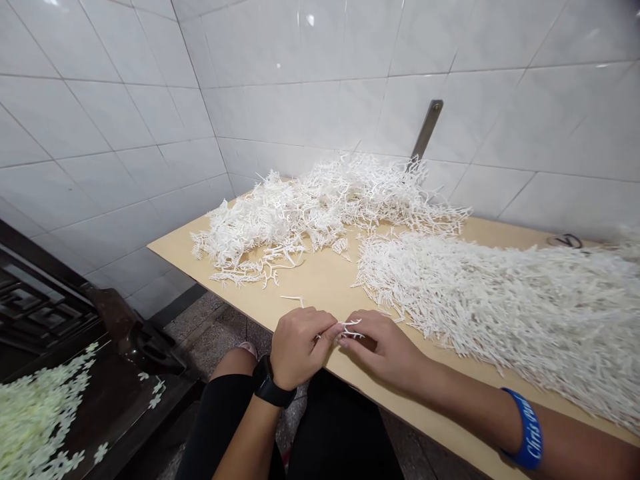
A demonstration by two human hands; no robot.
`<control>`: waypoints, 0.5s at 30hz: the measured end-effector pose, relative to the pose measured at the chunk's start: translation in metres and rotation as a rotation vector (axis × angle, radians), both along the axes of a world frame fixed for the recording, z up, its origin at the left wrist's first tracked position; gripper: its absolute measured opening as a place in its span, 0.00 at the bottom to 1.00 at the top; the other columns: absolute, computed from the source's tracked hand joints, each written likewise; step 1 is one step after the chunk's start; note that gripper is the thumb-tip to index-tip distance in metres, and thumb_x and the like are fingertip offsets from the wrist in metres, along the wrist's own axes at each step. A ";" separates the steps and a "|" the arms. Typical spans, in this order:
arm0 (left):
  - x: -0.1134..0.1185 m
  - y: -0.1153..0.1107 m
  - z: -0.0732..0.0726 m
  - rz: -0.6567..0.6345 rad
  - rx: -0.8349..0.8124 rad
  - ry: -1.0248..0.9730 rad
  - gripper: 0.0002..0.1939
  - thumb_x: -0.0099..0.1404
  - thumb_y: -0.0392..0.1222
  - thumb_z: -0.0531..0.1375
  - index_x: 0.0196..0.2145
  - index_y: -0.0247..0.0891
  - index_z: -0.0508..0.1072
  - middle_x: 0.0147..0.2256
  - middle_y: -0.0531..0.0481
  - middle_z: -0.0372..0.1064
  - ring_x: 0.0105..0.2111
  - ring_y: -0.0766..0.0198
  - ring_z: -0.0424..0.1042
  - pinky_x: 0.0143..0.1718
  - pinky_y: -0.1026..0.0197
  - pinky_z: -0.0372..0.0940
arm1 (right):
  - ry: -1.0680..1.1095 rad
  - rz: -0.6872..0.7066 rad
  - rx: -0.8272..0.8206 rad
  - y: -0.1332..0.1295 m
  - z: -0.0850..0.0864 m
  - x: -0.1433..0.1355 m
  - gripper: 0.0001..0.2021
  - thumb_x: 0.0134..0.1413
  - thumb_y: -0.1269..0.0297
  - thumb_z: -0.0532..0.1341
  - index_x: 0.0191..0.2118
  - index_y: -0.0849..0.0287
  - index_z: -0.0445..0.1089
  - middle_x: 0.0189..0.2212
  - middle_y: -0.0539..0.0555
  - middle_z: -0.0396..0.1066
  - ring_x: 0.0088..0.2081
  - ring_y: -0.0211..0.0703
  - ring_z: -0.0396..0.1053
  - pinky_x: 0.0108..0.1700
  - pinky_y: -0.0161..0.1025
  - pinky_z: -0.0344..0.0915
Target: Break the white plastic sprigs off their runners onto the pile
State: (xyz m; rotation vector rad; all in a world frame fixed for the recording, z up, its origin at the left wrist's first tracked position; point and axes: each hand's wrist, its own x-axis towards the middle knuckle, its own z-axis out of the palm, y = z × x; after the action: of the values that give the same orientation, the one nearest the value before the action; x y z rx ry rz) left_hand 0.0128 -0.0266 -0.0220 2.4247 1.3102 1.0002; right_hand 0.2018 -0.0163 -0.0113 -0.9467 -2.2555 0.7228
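Over the table's front edge my left hand (303, 343) and my right hand (383, 343) meet, fingertips almost touching. Between them is a small white branched plastic sprig (353, 331), pinched by the thumb and fingers of both hands. Its thin prongs stick out near my right fingers; the rest is hidden in the grip. A loose white plastic piece (295, 298) lies just beyond my left hand. Further back rises a tangled heap of white branched sprigs (300, 207). To the right of my hands spreads a wide pile of smaller white pieces (480, 287).
The tan tabletop (225, 293) stands against a tiled wall, with a metal strip (427, 133) leaning upright at the back. A dark cord (567, 241) lies at the far right. Left of the table, a dark wooden bench (130, 413) bears pale yellow-green plastic flowers (35, 420).
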 end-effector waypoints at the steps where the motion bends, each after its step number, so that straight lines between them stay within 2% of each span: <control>1: 0.000 0.000 0.000 -0.006 0.000 0.004 0.20 0.73 0.45 0.50 0.25 0.38 0.69 0.23 0.51 0.69 0.26 0.65 0.65 0.30 0.60 0.53 | 0.004 0.001 -0.006 0.000 0.000 0.000 0.11 0.65 0.62 0.57 0.31 0.58 0.71 0.26 0.51 0.69 0.32 0.42 0.66 0.36 0.39 0.59; 6: -0.002 0.000 0.000 -0.046 -0.007 0.007 0.20 0.73 0.46 0.50 0.25 0.38 0.70 0.23 0.51 0.69 0.26 0.65 0.64 0.30 0.60 0.53 | 0.022 -0.032 -0.076 0.000 0.000 0.000 0.07 0.61 0.61 0.62 0.35 0.58 0.72 0.30 0.52 0.72 0.34 0.43 0.68 0.37 0.39 0.60; 11: -0.002 0.000 0.001 -0.060 -0.007 0.018 0.20 0.73 0.45 0.50 0.26 0.38 0.69 0.24 0.51 0.69 0.26 0.65 0.65 0.30 0.61 0.53 | 0.012 0.013 0.000 0.001 0.000 0.000 0.14 0.64 0.63 0.57 0.26 0.59 0.67 0.25 0.50 0.67 0.30 0.40 0.65 0.35 0.37 0.57; 15: -0.001 0.000 -0.001 -0.023 0.003 0.024 0.20 0.73 0.45 0.50 0.25 0.38 0.69 0.23 0.51 0.68 0.26 0.65 0.65 0.30 0.61 0.53 | -0.037 0.031 0.050 0.001 0.002 0.000 0.14 0.64 0.66 0.55 0.25 0.59 0.65 0.23 0.49 0.64 0.28 0.39 0.62 0.34 0.37 0.56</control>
State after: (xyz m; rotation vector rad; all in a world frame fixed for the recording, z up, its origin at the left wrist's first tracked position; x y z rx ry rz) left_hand 0.0121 -0.0268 -0.0225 2.4557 1.2858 0.9709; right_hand 0.2016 -0.0156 -0.0092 -0.9102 -2.3139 0.6650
